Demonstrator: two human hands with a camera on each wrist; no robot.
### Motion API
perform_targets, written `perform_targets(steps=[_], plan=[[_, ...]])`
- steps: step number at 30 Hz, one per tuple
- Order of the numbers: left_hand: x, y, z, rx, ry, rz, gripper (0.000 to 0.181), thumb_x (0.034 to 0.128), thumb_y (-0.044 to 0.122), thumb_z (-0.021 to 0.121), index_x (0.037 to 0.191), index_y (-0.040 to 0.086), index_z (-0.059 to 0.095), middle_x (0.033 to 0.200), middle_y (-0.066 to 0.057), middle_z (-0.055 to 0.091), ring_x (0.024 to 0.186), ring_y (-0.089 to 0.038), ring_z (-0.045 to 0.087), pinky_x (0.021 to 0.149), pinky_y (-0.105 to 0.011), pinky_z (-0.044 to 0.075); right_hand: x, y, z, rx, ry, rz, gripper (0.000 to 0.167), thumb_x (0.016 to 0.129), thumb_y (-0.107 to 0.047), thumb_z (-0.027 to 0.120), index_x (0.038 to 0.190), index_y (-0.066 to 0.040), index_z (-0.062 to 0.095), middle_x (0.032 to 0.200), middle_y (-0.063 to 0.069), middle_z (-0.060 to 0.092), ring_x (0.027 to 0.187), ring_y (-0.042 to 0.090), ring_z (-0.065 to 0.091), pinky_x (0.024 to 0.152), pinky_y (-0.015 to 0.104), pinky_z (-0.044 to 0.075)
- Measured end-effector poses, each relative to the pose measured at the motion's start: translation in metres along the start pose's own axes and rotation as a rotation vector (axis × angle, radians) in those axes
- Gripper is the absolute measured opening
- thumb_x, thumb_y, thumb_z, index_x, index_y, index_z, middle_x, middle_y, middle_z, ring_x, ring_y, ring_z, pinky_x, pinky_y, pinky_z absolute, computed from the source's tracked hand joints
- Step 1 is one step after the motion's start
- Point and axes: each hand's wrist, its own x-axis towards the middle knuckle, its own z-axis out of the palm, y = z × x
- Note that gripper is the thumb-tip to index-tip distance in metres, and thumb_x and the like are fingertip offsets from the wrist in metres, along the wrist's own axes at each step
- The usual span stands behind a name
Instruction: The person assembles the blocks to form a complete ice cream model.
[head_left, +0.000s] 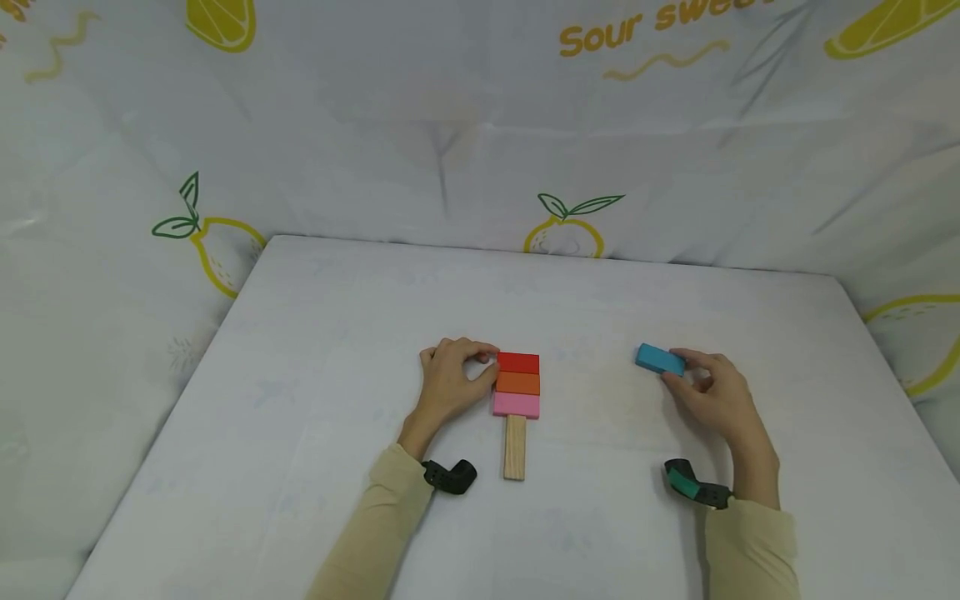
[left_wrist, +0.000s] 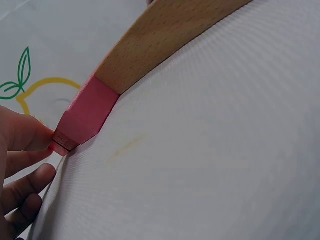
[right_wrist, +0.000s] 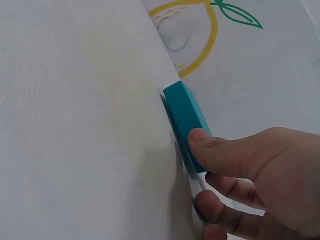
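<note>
My left hand (head_left: 453, 375) is at the left end of a red wooden block (head_left: 519, 363), thumb and index finger pinching it at that end. Directly below the red block lies an orange block (head_left: 517, 383), then a pink block (head_left: 516, 405), all side by side. A plain wooden block (head_left: 514, 448) extends lengthwise from the pink one toward the person. Over on the right, my right hand (head_left: 716, 392) grips one end of a blue block (head_left: 658, 359) between thumb and fingers. In the right wrist view, the thumb presses on the blue block's face (right_wrist: 185, 110).
A white cloth covers the table (head_left: 337, 317). Behind it hangs a white backdrop (head_left: 360, 150) printed with lemons and lettering. Each wrist wears a dark strap-on device, one on the left (head_left: 452, 477) and one on the right (head_left: 697, 485).
</note>
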Motion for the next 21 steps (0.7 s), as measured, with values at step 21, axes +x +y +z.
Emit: perform_targets(steps=[21], plan=[[0.0,-0.001,0.001,0.013,-0.002,-0.003,0.023,0.0895,0.024,0.069,0.109,0.016,0.079,0.093,-0.002,0.073,0.099,-0.023,0.058,0.1,-0.051,0.028,0.014,-0.034,0.018,0.058,-0.012,-0.07,0.044,0.098,-0.017,0.067,0.137,0.002,0.06,0.124,0.029,0.057,0.089,0.031,0.06,0.071,0.028,0.045]])
